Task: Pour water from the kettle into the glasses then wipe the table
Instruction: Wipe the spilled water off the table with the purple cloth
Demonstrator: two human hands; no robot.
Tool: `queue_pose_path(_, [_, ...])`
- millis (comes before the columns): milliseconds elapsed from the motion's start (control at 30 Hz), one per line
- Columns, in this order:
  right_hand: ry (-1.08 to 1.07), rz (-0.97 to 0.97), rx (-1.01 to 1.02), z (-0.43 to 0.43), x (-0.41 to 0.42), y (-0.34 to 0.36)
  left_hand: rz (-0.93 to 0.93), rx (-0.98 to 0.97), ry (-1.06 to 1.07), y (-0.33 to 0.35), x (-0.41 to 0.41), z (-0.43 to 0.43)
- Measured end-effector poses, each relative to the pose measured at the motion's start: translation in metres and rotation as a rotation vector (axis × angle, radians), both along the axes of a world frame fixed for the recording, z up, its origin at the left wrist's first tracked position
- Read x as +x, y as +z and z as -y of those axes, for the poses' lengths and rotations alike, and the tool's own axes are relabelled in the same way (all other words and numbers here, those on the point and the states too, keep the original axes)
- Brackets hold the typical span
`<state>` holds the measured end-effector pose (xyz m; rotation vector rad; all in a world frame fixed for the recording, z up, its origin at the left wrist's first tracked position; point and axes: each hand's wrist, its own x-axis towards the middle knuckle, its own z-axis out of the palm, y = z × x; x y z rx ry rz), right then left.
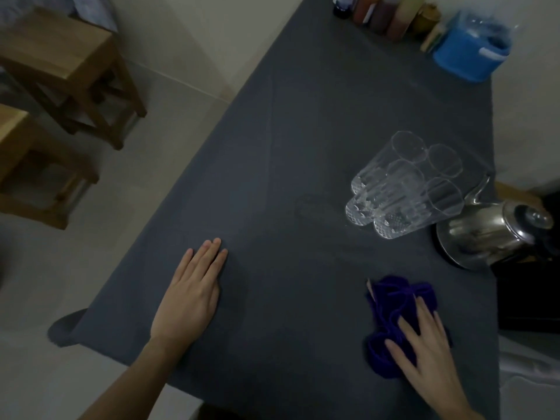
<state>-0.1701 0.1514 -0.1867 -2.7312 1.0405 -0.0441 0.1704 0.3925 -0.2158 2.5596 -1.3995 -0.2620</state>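
Right hand (pixel 424 338), fingers spread, presses a purple cloth (pixel 394 316); left hand (pixel 188 295) flat. Wide wipes could topple cut-glass tumblers (pixel 403 189) beyond the fingertips.

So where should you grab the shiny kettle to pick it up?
Probably by the handle, on the side opposite its spout. The kettle sits at the table's right edge, its thin curved spout pointing toward the glasses. The handle side is dark and cut off by the picture's edge, so I cannot see its shape. Coming from the right, away from the glasses, looks safest. The round metal body looks slippery.
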Motion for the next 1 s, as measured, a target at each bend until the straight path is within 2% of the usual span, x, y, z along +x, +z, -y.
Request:
queue_pose_path(200, [0.201, 0.051, 0.115, -0.012, 0.064, -0.003, 0.003, 0.03, 0.001, 0.002, 0.0, 0.0])
queue_pose_path(367, [0.404, 0.109, 0.08, -0.017, 0.151, -0.011, -0.017, 0.026, -0.004, 0.002, -0.001, 0.0])
queue_pose_path(433, [0.366, 0.127, 0.033, -0.014, 0.192, -0.015, -0.024, 0.023, -0.007, 0.004, 0.0, -0.001])
queue_pose_path(600, [0.11, 0.107, 0.005, 0.003, 0.267, -0.017, -0.031, 0.015, 0.005, 0.006, -0.001, 0.001])
queue_pose_path(833, [0.115, 0.041, -0.033, 0.002, 0.259, 0.001, -0.025, -0.018, 0.001, 0.003, -0.001, 0.0])
queue_pose_path(1000, [0.155, -0.016, 0.007, -0.038, 0.213, 0.016, -0.022, -0.021, -0.006, 0.0, 0.001, 0.0])
